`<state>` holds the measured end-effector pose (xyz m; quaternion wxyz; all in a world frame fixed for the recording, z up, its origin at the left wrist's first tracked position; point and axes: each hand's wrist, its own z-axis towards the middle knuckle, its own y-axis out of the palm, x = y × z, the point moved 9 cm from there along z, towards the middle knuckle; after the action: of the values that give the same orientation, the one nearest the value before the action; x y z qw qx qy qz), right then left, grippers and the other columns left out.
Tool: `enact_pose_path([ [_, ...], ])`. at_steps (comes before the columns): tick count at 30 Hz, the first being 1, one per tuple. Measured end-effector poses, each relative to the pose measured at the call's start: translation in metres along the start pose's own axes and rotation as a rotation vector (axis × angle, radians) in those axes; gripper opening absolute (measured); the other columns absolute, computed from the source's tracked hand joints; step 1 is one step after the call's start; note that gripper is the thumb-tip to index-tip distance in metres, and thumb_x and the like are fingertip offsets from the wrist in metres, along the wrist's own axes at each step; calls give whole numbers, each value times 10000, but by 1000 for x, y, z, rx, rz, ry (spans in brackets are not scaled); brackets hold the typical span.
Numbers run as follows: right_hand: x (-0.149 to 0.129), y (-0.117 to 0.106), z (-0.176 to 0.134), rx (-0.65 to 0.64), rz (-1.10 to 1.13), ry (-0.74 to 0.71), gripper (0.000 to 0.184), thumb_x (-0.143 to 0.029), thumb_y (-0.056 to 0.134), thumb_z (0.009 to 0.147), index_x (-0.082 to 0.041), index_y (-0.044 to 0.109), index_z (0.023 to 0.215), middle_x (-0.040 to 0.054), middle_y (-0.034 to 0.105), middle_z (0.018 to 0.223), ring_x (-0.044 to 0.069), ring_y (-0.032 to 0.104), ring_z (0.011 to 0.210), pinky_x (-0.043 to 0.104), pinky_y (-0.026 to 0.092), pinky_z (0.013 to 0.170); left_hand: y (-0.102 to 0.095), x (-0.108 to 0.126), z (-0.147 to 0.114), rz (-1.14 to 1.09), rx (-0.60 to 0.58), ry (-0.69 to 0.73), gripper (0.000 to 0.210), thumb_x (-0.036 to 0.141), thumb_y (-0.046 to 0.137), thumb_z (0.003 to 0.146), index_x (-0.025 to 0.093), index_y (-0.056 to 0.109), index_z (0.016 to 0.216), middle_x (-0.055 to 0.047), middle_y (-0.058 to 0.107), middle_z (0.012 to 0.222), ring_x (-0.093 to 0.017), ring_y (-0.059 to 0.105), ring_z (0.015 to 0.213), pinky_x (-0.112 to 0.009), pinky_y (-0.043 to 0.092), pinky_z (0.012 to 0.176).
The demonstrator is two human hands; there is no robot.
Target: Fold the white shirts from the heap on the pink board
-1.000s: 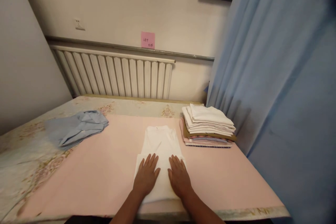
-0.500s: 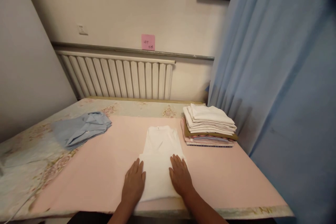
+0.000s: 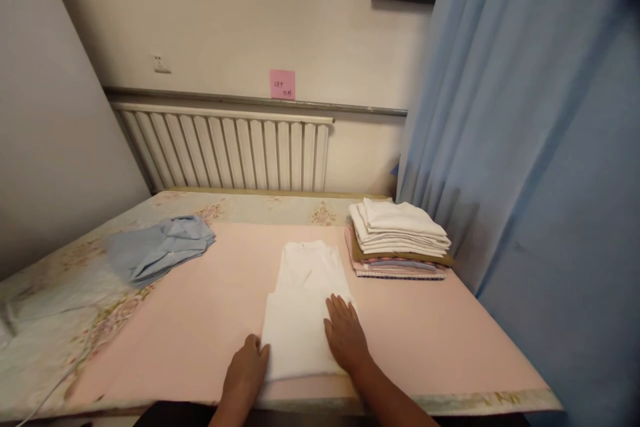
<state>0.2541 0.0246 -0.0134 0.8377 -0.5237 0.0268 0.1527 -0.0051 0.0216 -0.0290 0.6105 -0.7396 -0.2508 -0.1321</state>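
A white shirt lies folded into a narrow shape on the pink cloth in front of me, collar end facing the wall and lower part doubled over. At its near left edge is my left hand, fingers bent and closed on the fabric's border; the fingertips are partly hidden. My right hand rests flat on the shirt's right side with the fingers extended.
To the right stands a stack of folded clothes, white ones on top. A crumpled light blue shirt lies at the left. The pink cloth covers a flowered bed sheet. Behind are a radiator and a blue curtain.
My left hand has slid back toward me along the shirt's left edge, and its fingers have gone from flat to bent. The right hand stays nearly where it was.
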Motion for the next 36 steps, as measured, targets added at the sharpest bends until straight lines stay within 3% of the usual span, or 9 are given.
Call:
enact_pose_path([
  [5, 0, 1, 0, 5, -19, -3, 438, -312, 402, 952, -175, 490, 1358, 76, 477, 1424, 227, 380, 1352, 427, 238, 1135, 3, -4, 32, -144, -28, -54, 205, 331, 459, 848, 175, 567, 928, -67, 711, 946, -214, 663, 921, -281, 459, 766],
  [12, 1, 1, 2, 12, -38, -3, 442, -310, 404, 948, -177, 491, 1360, 74, 471, 1427, 228, 385, 1350, 429, 269, 1128, 4, 19, 61, -189, -19, -16, 243, 206, 512, 787, 142, 580, 1011, -83, 712, 1004, -203, 673, 914, -253, 467, 738],
  [16, -6, 3, 2, -14, -35, -21, 444, -317, 412, 942, -184, 495, 1358, 74, 477, 1421, 233, 396, 1343, 435, 289, 1121, 0, 13, 54, -172, 14, -5, 266, 175, 509, 774, 148, 577, 1029, -81, 706, 1011, -218, 661, 957, -270, 463, 793],
  [21, -36, 8, -5, -44, -6, -97, 462, -326, 424, 943, -188, 461, 1382, 63, 462, 1436, 238, 376, 1355, 446, 280, 1130, -13, -25, 30, -165, 37, -34, 330, 186, 485, 793, 153, 543, 1115, -81, 694, 1069, -224, 653, 987, -303, 469, 849],
  [24, -50, 9, -9, -47, 9, -116, 475, -321, 433, 943, -188, 437, 1399, 64, 444, 1449, 241, 354, 1368, 452, 274, 1135, -30, -36, 14, -72, 145, -4, 415, 216, 442, 820, 150, 492, 1227, -103, 665, 1135, -250, 631, 1036, -358, 472, 880],
  [27, -55, 6, -9, -52, 19, -114, 478, -314, 439, 941, -192, 431, 1403, 65, 446, 1449, 242, 351, 1369, 454, 281, 1134, -46, -12, 5, 136, 374, 155, 501, 242, 402, 849, 102, 433, 1330, -162, 566, 1290, -296, 523, 1200, -426, 433, 970],
  [29, -56, 3, -8, -54, 24, -113, 480, -307, 442, 939, -198, 426, 1406, 59, 450, 1447, 238, 354, 1368, 455, 289, 1133, -45, 18, 7, 219, 479, 298, 505, 259, 380, 869, 64, 449, 1330, -182, 501, 1368, -305, 430, 1296, -442, 378, 1049],
  [33, -55, 1, -8, -46, 18, -111, 490, -302, 447, 935, -208, 413, 1415, 48, 442, 1452, 234, 358, 1366, 455, 308, 1131, -16, 65, 30, 223, 477, 538, 494, 295, 350, 905, 87, 489, 1331, -156, 452, 1439, -284, 367, 1359, -445, 345, 1094],
  [36, -52, 6, -7, -18, -7, -95, 498, -308, 449, 936, -206, 403, 1422, 46, 428, 1461, 232, 355, 1368, 445, 325, 1127, 7, 78, 46, 230, 449, 693, 479, 310, 350, 922, 147, 489, 1351, -112, 439, 1461, -260, 360, 1370, -449, 349, 1093],
])
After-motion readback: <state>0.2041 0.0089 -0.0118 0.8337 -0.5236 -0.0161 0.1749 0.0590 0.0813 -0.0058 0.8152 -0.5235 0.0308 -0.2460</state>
